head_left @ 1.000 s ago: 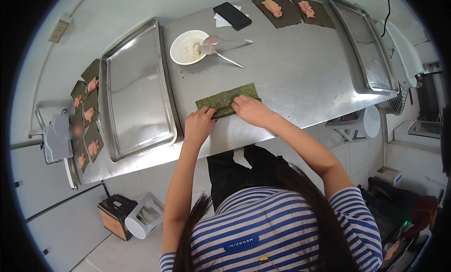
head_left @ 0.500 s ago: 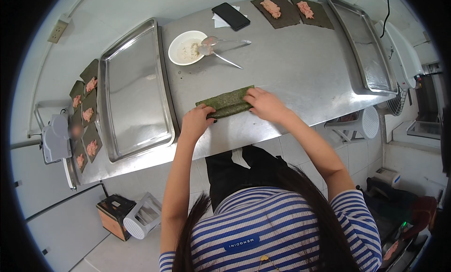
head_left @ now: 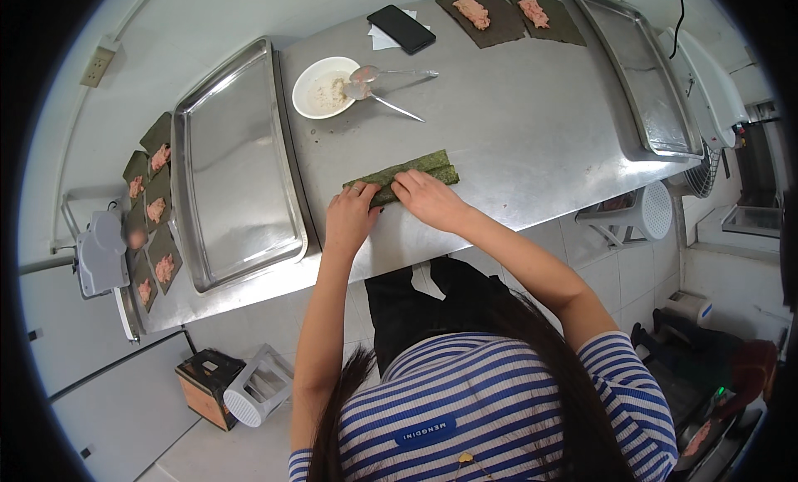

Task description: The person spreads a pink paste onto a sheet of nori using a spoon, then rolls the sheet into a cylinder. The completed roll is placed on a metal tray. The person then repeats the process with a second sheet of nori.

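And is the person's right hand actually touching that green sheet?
Touching. The head view shows the right hand's bent fingers resting on the partly rolled green sheet, with no gap visible.

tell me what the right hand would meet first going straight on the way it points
The green sheet, which the right hand touches. Past it, the line probably runs toward the left metal tray, though depth is unclear.

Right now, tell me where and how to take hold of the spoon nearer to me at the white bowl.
The nearer spoon is probably best pinched by its handle end, from the front right: the handle slants that way, clear of the bowl, while its head sits at the rim, close to the other spoon's head.
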A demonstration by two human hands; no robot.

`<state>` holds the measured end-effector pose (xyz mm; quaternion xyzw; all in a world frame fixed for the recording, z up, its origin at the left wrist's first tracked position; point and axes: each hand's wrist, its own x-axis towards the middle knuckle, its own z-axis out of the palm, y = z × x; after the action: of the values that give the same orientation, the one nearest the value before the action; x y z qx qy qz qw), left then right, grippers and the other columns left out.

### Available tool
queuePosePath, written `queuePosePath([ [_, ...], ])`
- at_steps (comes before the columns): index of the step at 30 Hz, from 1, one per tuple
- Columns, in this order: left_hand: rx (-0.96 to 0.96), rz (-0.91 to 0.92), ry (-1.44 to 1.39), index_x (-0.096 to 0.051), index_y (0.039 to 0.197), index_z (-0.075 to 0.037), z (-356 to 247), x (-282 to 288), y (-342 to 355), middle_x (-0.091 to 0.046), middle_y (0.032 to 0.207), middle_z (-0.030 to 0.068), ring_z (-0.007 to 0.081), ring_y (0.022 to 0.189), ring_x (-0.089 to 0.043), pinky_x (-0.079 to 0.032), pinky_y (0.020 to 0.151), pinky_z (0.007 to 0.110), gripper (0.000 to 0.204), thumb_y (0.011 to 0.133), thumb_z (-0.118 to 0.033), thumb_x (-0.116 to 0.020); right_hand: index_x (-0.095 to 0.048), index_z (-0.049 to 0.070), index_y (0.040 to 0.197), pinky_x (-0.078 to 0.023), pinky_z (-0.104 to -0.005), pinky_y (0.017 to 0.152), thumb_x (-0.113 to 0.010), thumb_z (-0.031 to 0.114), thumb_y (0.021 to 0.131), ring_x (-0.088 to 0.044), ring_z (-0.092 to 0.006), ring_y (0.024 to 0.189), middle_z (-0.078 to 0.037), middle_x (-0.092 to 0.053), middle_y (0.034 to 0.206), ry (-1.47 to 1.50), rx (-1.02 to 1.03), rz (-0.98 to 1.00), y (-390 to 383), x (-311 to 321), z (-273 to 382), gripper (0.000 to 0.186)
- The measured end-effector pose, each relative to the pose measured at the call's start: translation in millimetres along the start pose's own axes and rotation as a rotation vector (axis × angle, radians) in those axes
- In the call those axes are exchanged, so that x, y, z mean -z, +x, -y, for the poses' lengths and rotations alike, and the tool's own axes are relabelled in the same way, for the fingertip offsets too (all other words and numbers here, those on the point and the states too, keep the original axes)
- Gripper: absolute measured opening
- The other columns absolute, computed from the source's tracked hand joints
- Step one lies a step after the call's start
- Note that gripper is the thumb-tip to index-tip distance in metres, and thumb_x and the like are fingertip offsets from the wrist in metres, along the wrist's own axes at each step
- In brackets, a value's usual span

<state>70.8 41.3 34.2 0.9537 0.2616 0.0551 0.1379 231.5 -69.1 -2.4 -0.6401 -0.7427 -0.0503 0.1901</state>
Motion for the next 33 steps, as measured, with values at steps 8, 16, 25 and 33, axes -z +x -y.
queuePosePath([
  [8, 0.028, 0.019, 0.017, -0.062, 0.106, -0.014, 5, -2, -2, -0.063, 0.099, 0.0048, 0.0277, 0.091, -0.062, -0.05, 0.08, 0.039, 0.031, 0.076, -0.017, -0.071, -0.061, -0.003, 0.102, -0.049, -0.0387, 0.083, -0.064, 0.011, 0.077, -0.057, -0.0296, 0.099, -0.015, -0.058, 0.103, 0.2, -0.36, -0.114, -22, 23, -21, 0.028],
  [16, 0.013, 0.012, 0.057, -0.061, 0.105, -0.015, 1, -4, -1, -0.063, 0.1, 0.0021, 0.0229, 0.094, -0.062, -0.049, 0.079, 0.037, 0.032, 0.076, -0.02, -0.072, -0.07, -0.002, 0.087, -0.05, -0.0388, 0.072, -0.071, 0.014, 0.077, -0.063, -0.0297, 0.075, -0.014, -0.065, 0.082, 0.583, -0.984, -0.283, -59, 16, -16, 0.018],
  [25, -0.007, -0.011, 0.024, -0.061, 0.109, -0.014, 3, -2, -3, -0.062, 0.103, 0.0043, 0.0267, 0.095, -0.062, -0.05, 0.081, 0.039, 0.036, 0.076, -0.019, -0.072, -0.067, 0.001, 0.101, -0.049, -0.0389, 0.081, -0.069, 0.011, 0.076, -0.06, -0.0305, 0.095, -0.012, -0.063, 0.1, 0.251, -0.711, -0.279, -40, 41, -26, 0.026],
  [33, -0.032, 0.022, 0.007, -0.062, 0.106, -0.014, -3, -8, 4, -0.062, 0.104, 0.0013, 0.0225, 0.097, -0.061, -0.05, 0.082, 0.036, 0.036, 0.073, -0.021, -0.074, -0.061, -0.001, 0.102, -0.048, -0.0375, 0.087, -0.054, 0.007, 0.08, -0.056, -0.027, 0.101, -0.011, -0.058, 0.105, 0.116, -0.062, 0.121, -9, 10, -25, 0.025],
])
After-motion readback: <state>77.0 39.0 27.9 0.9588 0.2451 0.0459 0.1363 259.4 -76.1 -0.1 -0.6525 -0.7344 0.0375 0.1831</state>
